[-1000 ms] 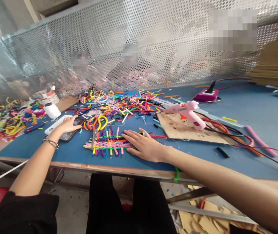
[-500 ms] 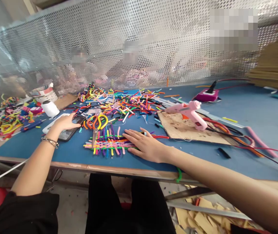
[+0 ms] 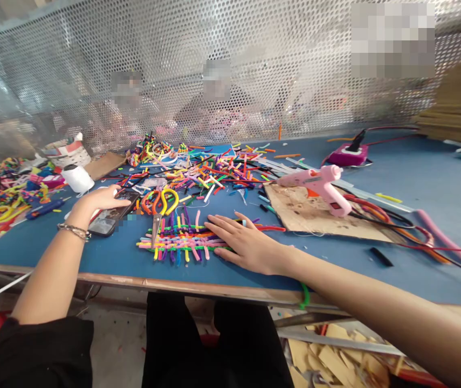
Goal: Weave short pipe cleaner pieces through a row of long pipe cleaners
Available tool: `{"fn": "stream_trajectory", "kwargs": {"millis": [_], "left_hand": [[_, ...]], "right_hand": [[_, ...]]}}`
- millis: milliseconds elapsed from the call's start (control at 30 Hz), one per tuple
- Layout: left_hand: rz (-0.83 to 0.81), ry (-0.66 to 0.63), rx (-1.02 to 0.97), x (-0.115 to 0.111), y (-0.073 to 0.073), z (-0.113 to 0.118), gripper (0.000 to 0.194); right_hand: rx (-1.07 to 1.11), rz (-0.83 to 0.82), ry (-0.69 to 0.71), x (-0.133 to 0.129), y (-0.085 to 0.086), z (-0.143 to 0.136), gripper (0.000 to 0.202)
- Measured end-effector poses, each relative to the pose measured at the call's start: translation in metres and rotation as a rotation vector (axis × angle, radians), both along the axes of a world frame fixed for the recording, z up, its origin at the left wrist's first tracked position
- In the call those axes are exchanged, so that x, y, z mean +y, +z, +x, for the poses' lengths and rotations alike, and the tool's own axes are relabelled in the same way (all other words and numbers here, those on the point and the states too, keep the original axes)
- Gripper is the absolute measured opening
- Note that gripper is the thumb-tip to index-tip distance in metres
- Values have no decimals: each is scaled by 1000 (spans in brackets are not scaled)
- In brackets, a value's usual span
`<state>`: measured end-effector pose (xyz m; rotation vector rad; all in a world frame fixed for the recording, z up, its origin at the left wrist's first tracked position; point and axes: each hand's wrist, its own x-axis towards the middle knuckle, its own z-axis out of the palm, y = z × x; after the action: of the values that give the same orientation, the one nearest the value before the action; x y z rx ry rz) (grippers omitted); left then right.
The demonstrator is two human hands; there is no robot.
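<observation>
A woven mat of coloured fuzzy sticks (image 3: 179, 240) lies near the table's front edge. My right hand (image 3: 246, 242) rests flat on its right end, fingers spread, a ring on one finger. Orange- and yellow-handled scissors (image 3: 158, 213) lie across the mat's left part, nobody holding them. At the left, my left hand (image 3: 96, 203) is over a black phone (image 3: 111, 218), touching its upper part; its fingers reach over the screen and the thumb is apart. A white object beneath this hand is mostly hidden.
A pink glue gun (image 3: 322, 188) stands on stained cardboard (image 3: 295, 213) at the right, cables behind. Loose coloured sticks (image 3: 214, 172) pile up at the back. A white thread spool (image 3: 77, 178) and purple socket block (image 3: 348, 155) sit further out. A perforated metal screen (image 3: 254, 70) rises behind.
My left hand has shifted slightly left and down over the phone, covering more of the white object. My right hand remains on the mat. The view has tilted a little.
</observation>
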<state>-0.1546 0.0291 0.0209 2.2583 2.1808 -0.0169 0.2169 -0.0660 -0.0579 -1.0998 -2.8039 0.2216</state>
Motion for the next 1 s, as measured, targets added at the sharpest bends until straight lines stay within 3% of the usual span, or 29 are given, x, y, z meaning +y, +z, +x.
{"fn": "stream_trajectory", "kwargs": {"millis": [100,200,333,433,533,667,833,1000], "left_hand": [[70,-75,29,-8,14,21,43],[109,-288,1,-29,15,66,50],[2,-566,-9,-64,-13,133,60],[-84,-663,4,-76,-37,161,76],[-126,-694,5,-73,-51,166,84],[-128,-673,-11,-64,-59,162,88],[-153,-657,-49,-64,-66,160,92],[-143,-678,-87,-65,-68,160,91]], "right_hand": [[8,2,7,0,2,0,60],[10,4,1,0,5,0,58],[-9,-28,-16,0,11,0,62],[-26,-78,-37,1,17,2,70],[-23,-126,-40,3,26,5,73],[59,-106,-18,14,42,14,62],[114,121,-136,48,75,25,48],[-72,171,-251,87,92,17,38]]}}
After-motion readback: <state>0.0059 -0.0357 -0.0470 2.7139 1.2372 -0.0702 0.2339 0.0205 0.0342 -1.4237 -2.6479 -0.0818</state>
